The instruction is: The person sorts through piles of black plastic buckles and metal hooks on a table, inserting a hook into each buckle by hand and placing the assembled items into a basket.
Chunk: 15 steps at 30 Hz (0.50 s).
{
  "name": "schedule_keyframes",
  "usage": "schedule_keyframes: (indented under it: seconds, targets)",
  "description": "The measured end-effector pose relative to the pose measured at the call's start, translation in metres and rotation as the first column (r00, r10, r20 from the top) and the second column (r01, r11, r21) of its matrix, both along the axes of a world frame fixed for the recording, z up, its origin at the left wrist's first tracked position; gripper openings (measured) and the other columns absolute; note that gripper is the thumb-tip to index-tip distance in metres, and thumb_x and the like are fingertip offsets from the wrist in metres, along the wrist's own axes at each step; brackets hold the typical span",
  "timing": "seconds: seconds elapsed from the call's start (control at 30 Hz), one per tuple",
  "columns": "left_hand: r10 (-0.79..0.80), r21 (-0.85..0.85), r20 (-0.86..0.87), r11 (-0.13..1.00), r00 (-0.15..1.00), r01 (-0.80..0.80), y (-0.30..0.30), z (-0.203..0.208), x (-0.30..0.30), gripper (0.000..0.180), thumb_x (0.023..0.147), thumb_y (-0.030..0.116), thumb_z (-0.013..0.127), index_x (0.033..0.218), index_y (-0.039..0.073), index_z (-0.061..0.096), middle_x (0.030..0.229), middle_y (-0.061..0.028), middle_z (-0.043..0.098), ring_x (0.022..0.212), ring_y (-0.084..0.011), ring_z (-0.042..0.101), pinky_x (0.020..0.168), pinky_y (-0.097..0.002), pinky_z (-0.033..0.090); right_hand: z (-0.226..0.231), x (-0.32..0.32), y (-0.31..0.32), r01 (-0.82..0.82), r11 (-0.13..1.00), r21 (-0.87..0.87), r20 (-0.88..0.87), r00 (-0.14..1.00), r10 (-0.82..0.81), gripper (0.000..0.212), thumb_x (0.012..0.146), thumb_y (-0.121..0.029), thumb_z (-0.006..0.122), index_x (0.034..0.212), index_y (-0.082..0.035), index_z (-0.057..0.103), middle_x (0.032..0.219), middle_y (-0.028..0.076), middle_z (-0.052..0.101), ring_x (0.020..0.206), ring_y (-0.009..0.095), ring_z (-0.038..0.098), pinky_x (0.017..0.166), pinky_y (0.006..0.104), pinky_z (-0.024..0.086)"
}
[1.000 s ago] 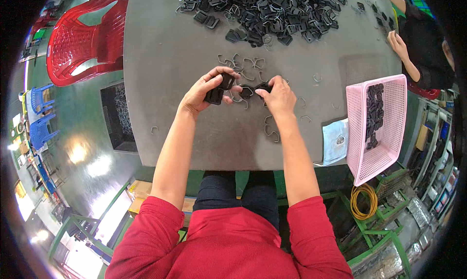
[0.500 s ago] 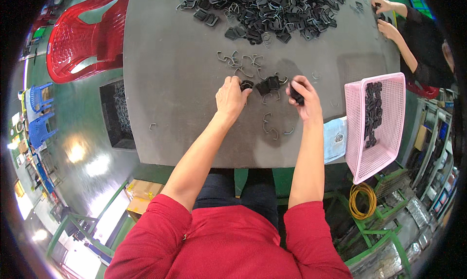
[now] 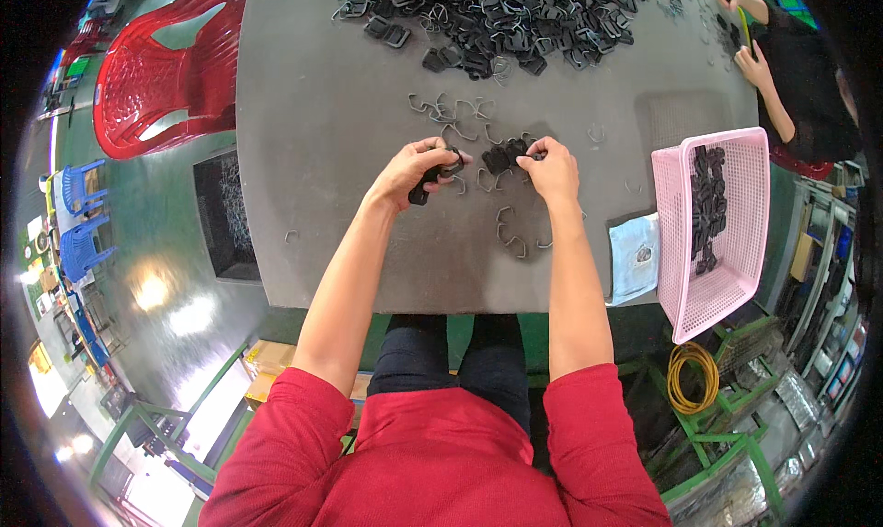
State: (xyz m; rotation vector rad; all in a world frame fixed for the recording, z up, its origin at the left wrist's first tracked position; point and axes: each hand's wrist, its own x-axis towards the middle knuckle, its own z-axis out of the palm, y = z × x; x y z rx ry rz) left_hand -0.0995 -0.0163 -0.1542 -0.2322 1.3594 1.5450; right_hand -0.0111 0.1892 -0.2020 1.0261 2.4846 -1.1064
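My left hand (image 3: 412, 174) is closed around black plastic pieces (image 3: 420, 192); one end juts out below the fingers and another dark part shows at the fingertips. To its right, my right hand (image 3: 554, 168) is pinched at the edge of a small cluster of black plastic pieces (image 3: 501, 157) on the table. What sits between its fingertips is too small to make out. Bent metal wire hooks (image 3: 445, 109) lie scattered just beyond my hands. More wire hooks (image 3: 509, 233) rest on the table nearer to me, between my forearms.
A large heap of black plastic pieces with wire hooks (image 3: 515, 21) covers the far part of the grey table (image 3: 322, 177). At right stand a pink basket (image 3: 671, 242) holding black pieces and a folded blue cloth (image 3: 635, 260). A co-worker's hands (image 3: 750, 63) are at the far right edge.
My right hand has moved left to the small cluster, and the black piece it held no longer shows in it. My left hand has turned and drawn slightly left and nearer, with black pieces in it.
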Motion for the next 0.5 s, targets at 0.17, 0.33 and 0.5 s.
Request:
schedule_keyframes:
  seconds: [0.17,0.33,0.5]
  targets:
    - [0.023,-0.053,0.055,0.998,0.998,-0.02,0.013,-0.014,0.009,0.013,0.083,0.012,0.053,0.095,0.008,0.054,0.076,-0.001,0.054,0.057,-0.005,0.042,0.043,-0.0174,0.031,0.003,0.008,0.016,0.252,0.823,-0.508,0.018,0.959,-0.282,0.026,0.066,-0.016,0.076,0.086,-0.005,0.064,0.075,0.004,0.063,0.071,0.016,0.059,0.064,0.0315,0.047]
    - [-0.662,-0.719,-0.674,0.689,0.329,-0.087,0.045,-0.041,0.037,0.038,0.082,0.028,0.061,0.114,0.01,0.05,0.087,-0.0144,0.06,0.075,-0.0265,0.061,0.058,-0.034,0.048,0.006,0.007,0.008,0.103,0.975,-0.198,-0.026,0.994,-0.111,0.032,0.069,-0.02,0.075,0.095,-0.006,0.061,0.087,0.01,0.065,0.081,0.023,0.062,0.072,0.0344,0.049]
    - [-0.761,-0.863,-0.485,0.497,0.43,-0.095,0.074,-0.039,0.053,0.041,0.072,0.031,0.073,0.096,0.006,0.051,0.094,-0.0116,0.06,0.088,-0.0329,0.061,0.074,-0.0433,0.047,0.02,-0.009,-0.016,-0.026,0.994,0.101,0.157,0.987,0.01,0.039,0.07,-0.026,0.074,0.102,-0.008,0.06,0.098,0.013,0.065,0.094,0.031,0.062,0.079,0.0415,0.048]
